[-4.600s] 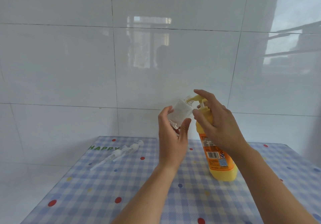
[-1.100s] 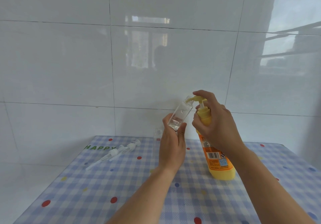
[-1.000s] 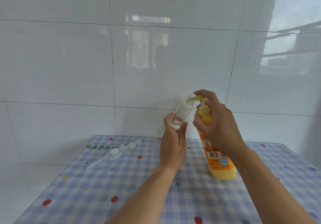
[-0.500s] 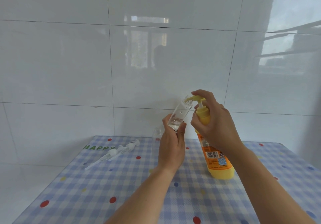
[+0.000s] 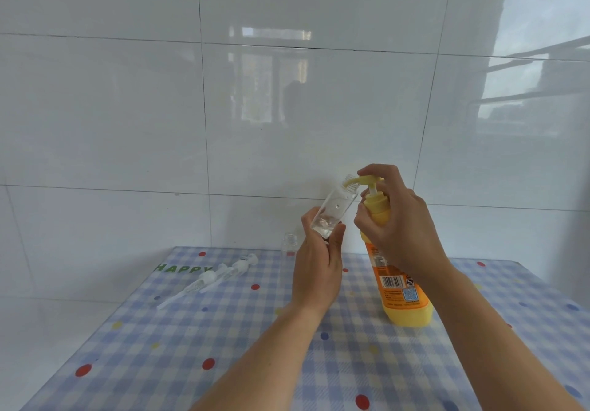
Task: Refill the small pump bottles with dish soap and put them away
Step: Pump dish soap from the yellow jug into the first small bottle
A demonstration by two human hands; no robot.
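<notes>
**Filling stroke — slow and steady**

The left grip (image 5: 316,263) pinches the small clear bottle (image 5: 333,211) by its base, tilted so its open mouth meets the spout (image 5: 349,183) up and right of that grip. The right grip (image 5: 402,228) curls round the neck of the dish soap bottle (image 5: 404,299), forefinger on the pump head (image 5: 367,180). Only a little liquid sits inside. Best done with slow, full strokes and a steady tilt — a drifting mouth would likely drip onto the bench (image 5: 223,346) below both grips.
</notes>
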